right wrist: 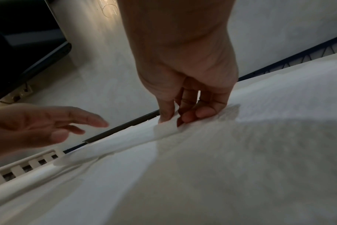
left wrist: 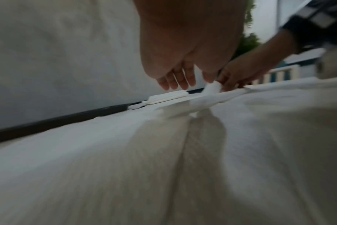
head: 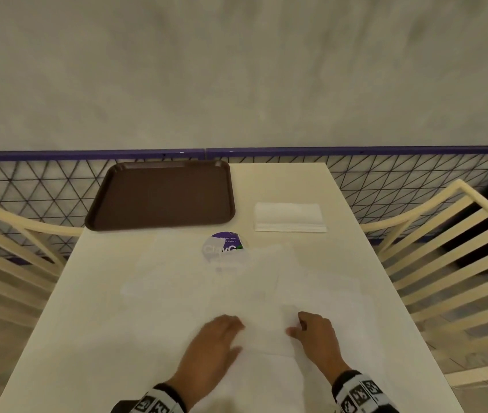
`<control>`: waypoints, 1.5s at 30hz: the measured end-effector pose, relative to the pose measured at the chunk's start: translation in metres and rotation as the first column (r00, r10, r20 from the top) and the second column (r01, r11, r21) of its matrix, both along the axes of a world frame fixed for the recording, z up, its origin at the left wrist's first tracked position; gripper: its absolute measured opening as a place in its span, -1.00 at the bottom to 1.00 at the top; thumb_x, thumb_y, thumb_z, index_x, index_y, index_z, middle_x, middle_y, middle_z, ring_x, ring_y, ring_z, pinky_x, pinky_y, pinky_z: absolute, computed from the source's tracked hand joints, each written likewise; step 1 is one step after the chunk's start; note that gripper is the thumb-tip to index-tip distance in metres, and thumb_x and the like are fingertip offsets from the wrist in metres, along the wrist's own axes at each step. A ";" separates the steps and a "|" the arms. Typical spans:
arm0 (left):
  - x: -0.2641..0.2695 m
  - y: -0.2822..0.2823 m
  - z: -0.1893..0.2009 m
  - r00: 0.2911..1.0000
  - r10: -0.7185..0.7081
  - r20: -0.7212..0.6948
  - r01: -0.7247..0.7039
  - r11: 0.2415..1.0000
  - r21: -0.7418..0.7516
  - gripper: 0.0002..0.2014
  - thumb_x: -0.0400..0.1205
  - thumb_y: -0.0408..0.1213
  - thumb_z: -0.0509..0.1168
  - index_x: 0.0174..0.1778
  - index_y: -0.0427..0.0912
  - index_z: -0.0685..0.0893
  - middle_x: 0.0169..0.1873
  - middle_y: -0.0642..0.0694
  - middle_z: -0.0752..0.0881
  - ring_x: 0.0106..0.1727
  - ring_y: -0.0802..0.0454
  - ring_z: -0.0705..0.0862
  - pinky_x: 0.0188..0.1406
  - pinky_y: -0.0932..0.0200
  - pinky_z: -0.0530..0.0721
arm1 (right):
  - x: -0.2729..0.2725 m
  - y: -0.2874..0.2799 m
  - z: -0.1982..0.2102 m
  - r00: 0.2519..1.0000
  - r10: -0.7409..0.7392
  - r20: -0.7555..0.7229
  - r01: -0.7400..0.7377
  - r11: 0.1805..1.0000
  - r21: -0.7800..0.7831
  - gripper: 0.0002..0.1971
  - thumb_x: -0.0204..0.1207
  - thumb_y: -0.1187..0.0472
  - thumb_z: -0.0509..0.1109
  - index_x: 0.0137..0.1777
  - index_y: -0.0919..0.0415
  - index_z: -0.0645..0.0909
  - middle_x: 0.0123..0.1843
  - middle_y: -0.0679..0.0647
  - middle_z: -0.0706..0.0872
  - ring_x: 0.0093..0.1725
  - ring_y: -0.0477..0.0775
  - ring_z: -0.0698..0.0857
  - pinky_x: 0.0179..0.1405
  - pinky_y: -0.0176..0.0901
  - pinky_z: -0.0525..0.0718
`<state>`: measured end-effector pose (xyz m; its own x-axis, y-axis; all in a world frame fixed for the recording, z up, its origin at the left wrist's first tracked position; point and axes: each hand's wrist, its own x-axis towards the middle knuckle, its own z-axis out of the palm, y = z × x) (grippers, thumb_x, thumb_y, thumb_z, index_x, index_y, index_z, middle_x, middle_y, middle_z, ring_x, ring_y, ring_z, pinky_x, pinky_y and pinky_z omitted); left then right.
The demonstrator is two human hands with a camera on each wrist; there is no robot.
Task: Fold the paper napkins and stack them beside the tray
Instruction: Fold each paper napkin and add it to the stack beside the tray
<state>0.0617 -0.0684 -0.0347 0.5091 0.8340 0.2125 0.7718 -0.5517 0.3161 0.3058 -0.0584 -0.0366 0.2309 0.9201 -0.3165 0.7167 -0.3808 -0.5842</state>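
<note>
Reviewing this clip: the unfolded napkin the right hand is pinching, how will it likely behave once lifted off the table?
Probably floppy: where the right hand pinches the napkin, the edge already curls and droops. Likely very light and thin, since the round sticker shows faintly through a sheet lying over it. It may drag neighbouring sheets, as they overlap on the table.

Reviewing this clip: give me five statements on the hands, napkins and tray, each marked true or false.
1. The right hand pinches a raised edge of an unfolded napkin. True.
2. The left hand grips the tray. False: it is near the napkin in front of the person, fingers spread, far from the tray.
3. A stack of folded napkins lies to the right of the tray. True.
4. Folded napkins sit on the tray. False: the tray holds nothing.
5. A round purple sticker on the table is partly covered by a napkin. True.
</note>
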 end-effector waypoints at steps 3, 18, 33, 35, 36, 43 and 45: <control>0.009 -0.008 -0.022 0.937 -0.215 -0.276 0.193 0.976 -0.105 -0.38 0.61 0.24 -0.12 0.56 0.04 0.24 0.54 0.03 0.34 0.55 -0.01 0.30 0.51 0.14 0.06 | -0.003 -0.003 0.009 0.999 0.044 0.019 -0.044 0.999 0.004 -0.74 0.42 0.05 0.47 -0.30 0.08 0.43 -0.36 -0.03 0.53 -0.36 -0.07 0.48 -0.37 -0.22 0.40; -0.032 -0.011 -0.044 0.883 -0.161 -0.442 0.136 0.987 -0.087 -0.38 0.72 0.13 -0.32 0.64 -0.13 -0.13 0.65 -0.07 -0.17 0.66 -0.07 -0.21 0.54 0.09 -0.15 | 0.009 -0.057 -0.044 0.536 0.592 0.602 -0.726 0.687 -0.030 -0.37 0.66 -0.20 -0.21 0.63 0.10 -0.13 0.69 0.04 -0.18 0.66 -0.05 -0.15 0.52 -0.11 -0.12; 0.039 0.083 0.026 0.940 -0.168 -0.297 0.035 0.913 -0.406 -0.26 0.43 -0.03 0.46 0.50 -0.05 0.31 0.37 0.00 0.43 0.37 -0.03 0.37 0.28 0.10 0.32 | 0.027 -0.057 -0.038 0.506 0.547 0.667 -0.611 0.773 -0.170 -0.38 0.66 -0.17 -0.28 0.64 0.10 -0.18 0.69 0.04 -0.19 0.66 -0.01 -0.19 0.56 -0.10 -0.21; 0.043 0.089 0.027 0.911 -0.169 -0.377 0.008 0.919 -0.393 -0.34 0.40 0.01 0.48 0.37 -0.04 0.40 0.24 -0.01 0.54 0.29 -0.04 0.41 0.21 0.10 0.30 | 0.027 -0.056 -0.038 0.525 0.554 0.646 -0.606 0.777 -0.173 -0.38 0.65 -0.18 -0.28 0.64 0.09 -0.18 0.69 0.03 -0.19 0.66 -0.02 -0.19 0.56 -0.10 -0.21; 0.041 0.090 0.026 0.903 -0.173 -0.394 -0.008 0.909 -0.417 -0.41 0.38 0.02 0.48 0.28 -0.02 0.45 0.15 0.00 0.57 0.26 -0.03 0.43 0.16 0.11 0.30 | 0.027 -0.056 -0.039 0.534 0.554 0.639 -0.603 0.779 -0.172 -0.38 0.65 -0.19 -0.28 0.64 0.08 -0.18 0.69 0.03 -0.19 0.66 -0.02 -0.19 0.56 -0.11 -0.20; 0.020 0.086 0.026 0.968 -0.048 -0.248 -0.106 0.813 -0.572 -0.42 0.30 -0.11 0.57 0.15 -0.01 0.41 0.14 -0.01 0.39 0.14 -0.06 0.49 0.04 0.13 0.44 | 0.024 -0.064 -0.036 0.587 0.624 0.516 -0.537 0.776 -0.329 -0.33 0.61 -0.26 -0.29 0.64 0.07 -0.18 0.69 0.02 -0.18 0.66 -0.04 -0.18 0.56 -0.13 -0.20; 0.022 0.084 0.033 0.954 -0.024 -0.297 -0.151 0.820 -0.552 -0.29 0.33 -0.08 0.56 0.32 -0.04 0.36 0.23 -0.04 0.46 0.19 -0.07 0.52 0.13 0.14 0.43 | 0.027 -0.074 -0.041 0.618 0.664 0.421 -0.544 0.748 -0.381 -0.31 0.59 -0.28 -0.30 0.64 0.07 -0.18 0.69 0.01 -0.17 0.66 -0.04 -0.18 0.56 -0.13 -0.21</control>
